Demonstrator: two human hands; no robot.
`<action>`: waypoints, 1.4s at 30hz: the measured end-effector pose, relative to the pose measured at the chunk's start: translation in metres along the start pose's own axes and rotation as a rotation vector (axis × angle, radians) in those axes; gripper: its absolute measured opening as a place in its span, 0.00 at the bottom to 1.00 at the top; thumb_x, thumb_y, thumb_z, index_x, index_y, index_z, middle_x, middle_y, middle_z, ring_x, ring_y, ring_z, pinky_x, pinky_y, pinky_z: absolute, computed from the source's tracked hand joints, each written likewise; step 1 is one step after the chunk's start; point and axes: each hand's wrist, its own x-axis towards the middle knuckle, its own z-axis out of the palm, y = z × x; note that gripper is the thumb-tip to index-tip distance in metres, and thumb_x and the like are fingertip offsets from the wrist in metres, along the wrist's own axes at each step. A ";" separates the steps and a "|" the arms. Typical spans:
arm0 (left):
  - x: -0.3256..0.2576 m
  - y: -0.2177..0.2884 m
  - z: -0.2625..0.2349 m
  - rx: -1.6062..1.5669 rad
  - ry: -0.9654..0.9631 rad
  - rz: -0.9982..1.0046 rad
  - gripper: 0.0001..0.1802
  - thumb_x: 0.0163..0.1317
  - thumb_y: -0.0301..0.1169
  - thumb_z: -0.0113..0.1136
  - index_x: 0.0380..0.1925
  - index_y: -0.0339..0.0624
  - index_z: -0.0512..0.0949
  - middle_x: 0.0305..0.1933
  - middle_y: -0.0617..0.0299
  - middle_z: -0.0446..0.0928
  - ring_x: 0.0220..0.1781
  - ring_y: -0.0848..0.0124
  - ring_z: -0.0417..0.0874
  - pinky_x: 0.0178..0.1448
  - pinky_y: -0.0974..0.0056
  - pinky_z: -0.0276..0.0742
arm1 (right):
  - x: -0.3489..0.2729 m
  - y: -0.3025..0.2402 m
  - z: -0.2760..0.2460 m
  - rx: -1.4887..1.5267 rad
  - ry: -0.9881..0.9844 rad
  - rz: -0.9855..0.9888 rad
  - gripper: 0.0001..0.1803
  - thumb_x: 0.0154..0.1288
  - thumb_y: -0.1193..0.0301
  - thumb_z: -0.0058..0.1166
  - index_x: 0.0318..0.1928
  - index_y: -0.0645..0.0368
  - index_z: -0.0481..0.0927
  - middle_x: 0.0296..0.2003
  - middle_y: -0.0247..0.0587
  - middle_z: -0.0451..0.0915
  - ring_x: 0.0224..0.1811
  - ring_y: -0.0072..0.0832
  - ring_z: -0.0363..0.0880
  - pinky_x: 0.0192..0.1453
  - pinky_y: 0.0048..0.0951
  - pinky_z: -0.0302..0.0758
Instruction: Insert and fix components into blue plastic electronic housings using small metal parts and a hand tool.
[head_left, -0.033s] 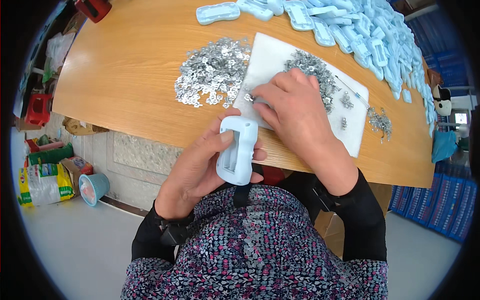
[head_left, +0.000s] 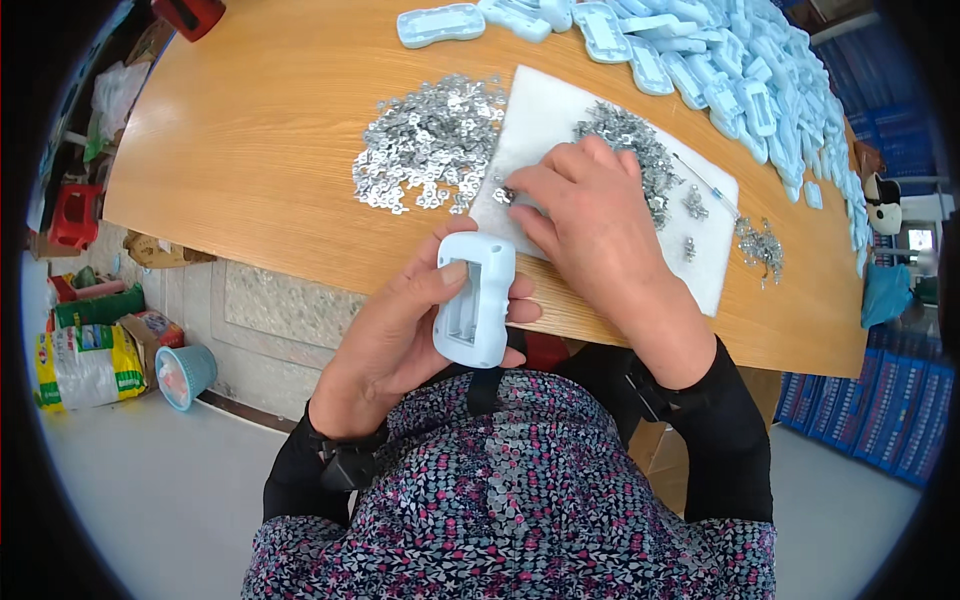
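Observation:
My left hand point(head_left: 398, 325) holds a pale blue plastic casing point(head_left: 491, 310) at the table's front edge. Its thumb rests by the long rectangular opening, and the fingers curl round the back. Over a white foam mat point(head_left: 538, 105), my right hand point(head_left: 605, 230) has its thumb and index finger closed about a small metal part point(head_left: 502, 193), whose exact kind is too small to make out. Right behind that hand, partly covered by it, lies a heap of small silvery metal parts point(head_left: 650, 160). Flat metal tabs with holes point(head_left: 430, 145) form another heap left of the mat.
Many pale blue casings point(head_left: 760, 105) are piled at the far right. A thin screwdriver-like tool point(head_left: 706, 182) lies on the mat beside small metal clusters point(head_left: 690, 248); more metal parts point(head_left: 760, 250) sit right of it. A light blue bin point(head_left: 190, 375) stands on the floor to the left.

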 end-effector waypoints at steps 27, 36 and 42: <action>0.018 0.007 0.011 0.031 -0.015 0.057 0.32 0.69 0.30 0.60 0.71 0.40 0.62 0.48 0.54 0.80 0.48 0.67 0.84 0.53 0.57 0.83 | -0.009 -0.007 -0.030 0.824 -0.083 0.476 0.04 0.64 0.75 0.62 0.40 0.58 0.83 0.36 0.32 0.83 0.42 0.22 0.79 0.49 0.27 0.74; 0.042 -0.007 0.030 0.193 0.063 0.159 0.31 0.63 0.29 0.68 0.65 0.39 0.68 0.49 0.61 0.77 0.45 0.74 0.81 0.49 0.66 0.81 | -0.040 -0.003 -0.038 0.926 -0.079 0.467 0.08 0.66 0.74 0.61 0.44 0.63 0.83 0.37 0.35 0.85 0.42 0.21 0.81 0.51 0.27 0.75; 0.042 -0.012 0.036 0.436 0.042 0.192 0.27 0.62 0.27 0.69 0.62 0.41 0.74 0.42 0.65 0.78 0.40 0.75 0.80 0.48 0.66 0.82 | -0.048 0.009 -0.045 1.058 -0.192 0.602 0.09 0.66 0.72 0.58 0.42 0.65 0.82 0.37 0.35 0.84 0.42 0.22 0.79 0.50 0.28 0.75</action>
